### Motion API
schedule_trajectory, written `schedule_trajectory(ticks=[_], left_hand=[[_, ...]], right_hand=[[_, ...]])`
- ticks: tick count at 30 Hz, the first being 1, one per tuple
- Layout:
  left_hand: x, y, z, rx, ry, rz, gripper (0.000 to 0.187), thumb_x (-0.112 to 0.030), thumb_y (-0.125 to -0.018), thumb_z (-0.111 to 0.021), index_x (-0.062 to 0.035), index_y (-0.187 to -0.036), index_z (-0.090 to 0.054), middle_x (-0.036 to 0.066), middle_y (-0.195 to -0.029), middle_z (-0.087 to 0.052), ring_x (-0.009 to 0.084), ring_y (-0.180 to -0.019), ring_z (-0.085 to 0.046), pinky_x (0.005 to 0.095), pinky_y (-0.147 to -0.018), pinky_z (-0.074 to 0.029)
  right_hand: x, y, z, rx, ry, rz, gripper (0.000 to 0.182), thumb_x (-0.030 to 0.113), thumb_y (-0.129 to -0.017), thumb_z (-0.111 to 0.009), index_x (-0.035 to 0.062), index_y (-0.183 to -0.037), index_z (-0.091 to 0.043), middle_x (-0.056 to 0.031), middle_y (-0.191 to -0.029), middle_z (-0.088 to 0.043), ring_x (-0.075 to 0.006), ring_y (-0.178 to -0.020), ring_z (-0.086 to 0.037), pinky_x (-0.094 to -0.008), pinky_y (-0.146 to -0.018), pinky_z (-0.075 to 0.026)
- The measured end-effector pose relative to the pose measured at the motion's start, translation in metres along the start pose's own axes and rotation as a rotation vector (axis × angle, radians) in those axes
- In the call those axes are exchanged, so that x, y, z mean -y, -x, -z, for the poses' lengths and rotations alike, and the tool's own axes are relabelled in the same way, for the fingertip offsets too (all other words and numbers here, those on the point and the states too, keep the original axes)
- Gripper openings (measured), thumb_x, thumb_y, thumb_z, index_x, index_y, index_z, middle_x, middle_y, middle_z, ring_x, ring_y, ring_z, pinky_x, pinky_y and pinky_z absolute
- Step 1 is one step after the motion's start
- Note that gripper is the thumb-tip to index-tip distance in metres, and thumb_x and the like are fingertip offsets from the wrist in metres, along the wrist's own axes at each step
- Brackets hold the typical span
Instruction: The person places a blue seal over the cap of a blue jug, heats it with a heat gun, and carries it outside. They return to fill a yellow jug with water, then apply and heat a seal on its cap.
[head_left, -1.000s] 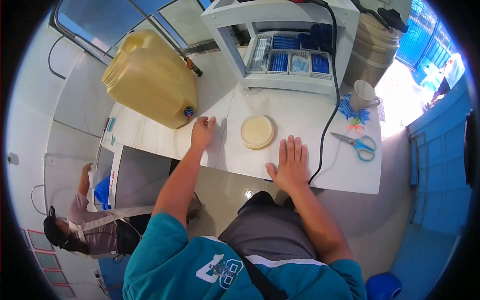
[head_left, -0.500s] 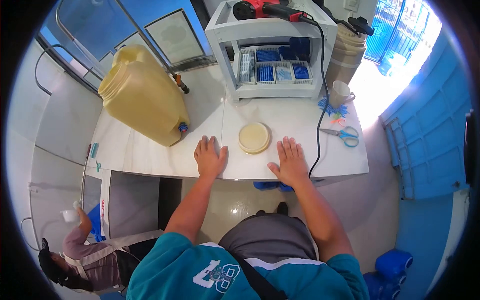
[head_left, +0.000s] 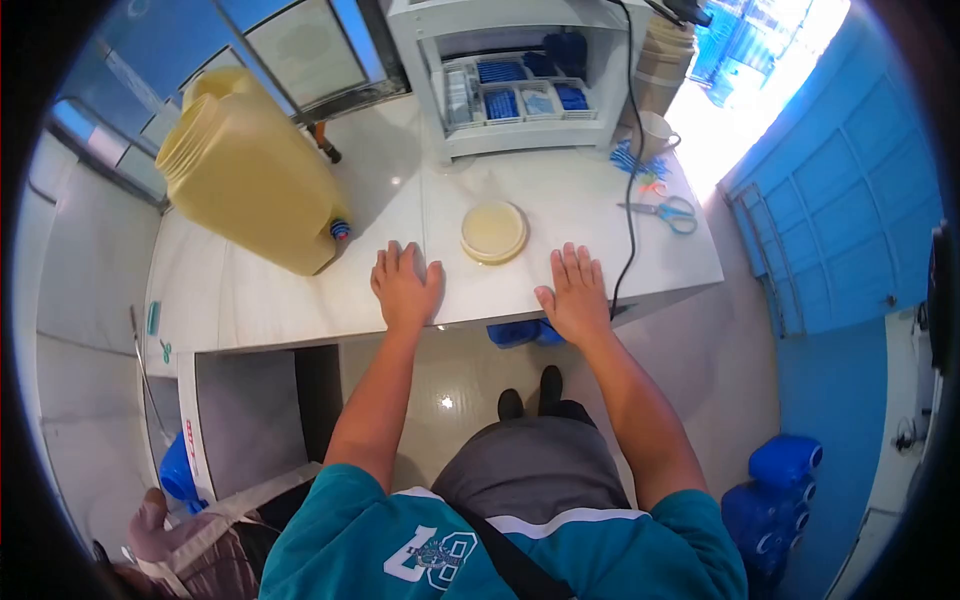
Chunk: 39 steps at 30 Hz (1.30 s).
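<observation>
Left hand (head_left: 407, 290), right hand (head_left: 578, 302) flat on desk (head_left: 285, 310), fingers spread, likely bracing; round container (head_left: 493, 232) between, just beyond.

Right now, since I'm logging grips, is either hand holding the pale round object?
No, the left hand and right hand rest open on the tabletop, either side of the pale round object.

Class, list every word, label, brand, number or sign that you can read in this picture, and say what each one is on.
"8": on the front of the teal shirt.
Second digit beside it: not clear enough to read for sure.
Crest across the digits: any lettering too small to read.
Red lettering on the white cabinet edge: too blurred to read.
No other text can be made out.
</observation>
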<state>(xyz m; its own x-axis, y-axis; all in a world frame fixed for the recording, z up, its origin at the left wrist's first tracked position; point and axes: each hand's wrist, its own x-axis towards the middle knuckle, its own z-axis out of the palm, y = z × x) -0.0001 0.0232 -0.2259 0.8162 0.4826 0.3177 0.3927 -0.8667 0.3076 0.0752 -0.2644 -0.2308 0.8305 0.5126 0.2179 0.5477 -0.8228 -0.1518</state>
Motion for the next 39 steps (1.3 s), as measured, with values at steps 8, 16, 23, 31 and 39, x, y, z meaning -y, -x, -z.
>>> schedule_trajectory(ticks=[8, 16, 23, 31, 39], left_hand=[[0.005, -0.003, -0.008, 0.012, -0.010, 0.018, 0.059, -0.043, -0.088, -0.065, -0.0097, -0.136, -0.059, 0.020, -0.152, -0.044, 0.0395, -0.144, -0.034, 0.0528, -0.118, -0.022], [0.005, -0.003, -0.013, 0.014, -0.100, -0.053, 0.058, -0.043, -0.090, -0.063, -0.0097, -0.138, -0.056, 0.021, -0.150, -0.046, 0.0408, -0.142, -0.037, 0.0535, -0.117, -0.026], [0.016, 0.000, -0.025, 0.032, -0.129, -0.054, 0.053, -0.039, -0.095, -0.058, -0.0073, -0.138, -0.056, 0.023, -0.148, -0.047, 0.0420, -0.139, -0.040, 0.0536, -0.115, -0.031], [-0.062, 0.122, -0.045, -0.054, -0.470, 0.400, 0.073, -0.064, -0.099, -0.039, -0.0197, -0.156, -0.031, 0.017, -0.159, -0.033, 0.0376, -0.144, -0.035, 0.0538, -0.114, -0.032], [-0.269, 0.216, -0.136, 1.356, -0.327, -0.035, 0.105, -0.061, -0.085, -0.066, 0.0017, -0.156, -0.021, 0.027, -0.147, -0.048, 0.0383, -0.137, -0.046, 0.0423, -0.115, -0.035]], right_hand=[[-0.007, 0.047, 0.009, 0.003, -0.091, 0.062, 0.070, 0.046, -0.097, -0.052, 0.0011, -0.149, -0.040, -0.0176, -0.158, -0.034, -0.0356, -0.150, -0.024, -0.0508, -0.123, -0.017], [-0.067, 0.156, -0.014, 0.279, -0.501, 0.045, 0.059, 0.036, -0.094, -0.061, 0.0052, -0.143, -0.050, -0.0162, -0.153, -0.043, -0.0342, -0.142, -0.038, -0.0449, -0.117, -0.034], [-0.218, 0.403, -0.082, 0.890, -0.497, -1.198, 0.048, 0.033, -0.089, -0.060, 0.0031, -0.127, -0.063, -0.0247, -0.127, -0.063, -0.0402, -0.117, -0.061, -0.0451, -0.102, -0.048], [-0.324, 0.637, -0.078, 0.828, -0.612, -1.331, 0.052, 0.036, -0.086, -0.062, -0.0047, -0.119, -0.066, -0.0267, -0.126, -0.064, -0.0392, -0.117, -0.062, -0.0437, -0.103, -0.048], [-0.403, 0.631, -0.075, 0.598, -0.695, -1.441, 0.041, 0.033, -0.085, -0.064, -0.0039, -0.101, -0.072, -0.0253, -0.103, -0.071, -0.0361, -0.100, -0.069, -0.0443, -0.091, -0.053]])
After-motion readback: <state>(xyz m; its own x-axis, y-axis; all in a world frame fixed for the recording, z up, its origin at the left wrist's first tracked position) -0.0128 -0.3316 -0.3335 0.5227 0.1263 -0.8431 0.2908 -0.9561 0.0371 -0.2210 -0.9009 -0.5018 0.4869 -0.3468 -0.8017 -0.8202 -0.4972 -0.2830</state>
